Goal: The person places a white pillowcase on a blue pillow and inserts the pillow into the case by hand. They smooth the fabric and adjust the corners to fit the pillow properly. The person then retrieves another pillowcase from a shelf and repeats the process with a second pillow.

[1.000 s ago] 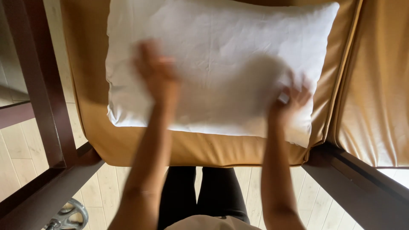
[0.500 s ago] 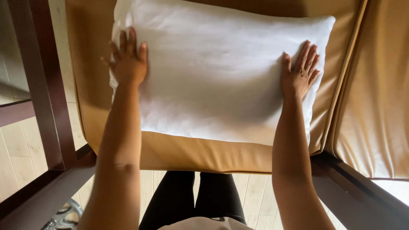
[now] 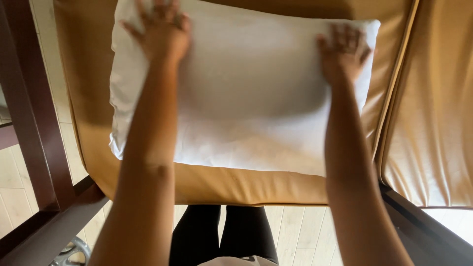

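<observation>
A white pillow (image 3: 246,103) lies flat on a tan leather seat cushion (image 3: 88,98). My left hand (image 3: 160,29) rests palm down on the pillow's far left part, fingers spread. Near the pillow's far right corner my right hand (image 3: 344,51) presses on the fabric, fingers apart and slightly blurred. Both arms reach forward over the cushion's near edge. Neither hand grips anything.
A second tan cushion (image 3: 433,123) adjoins on the right. Dark wooden frame rails run down the left (image 3: 34,128) and across the lower right (image 3: 423,231). Light wood floor (image 3: 290,236) and my dark trouser legs (image 3: 221,236) show below the seat.
Both hands have slid from the pillow's near and middle parts up toward its far corners. The view has shifted so the pillow sits lower in the frame.
</observation>
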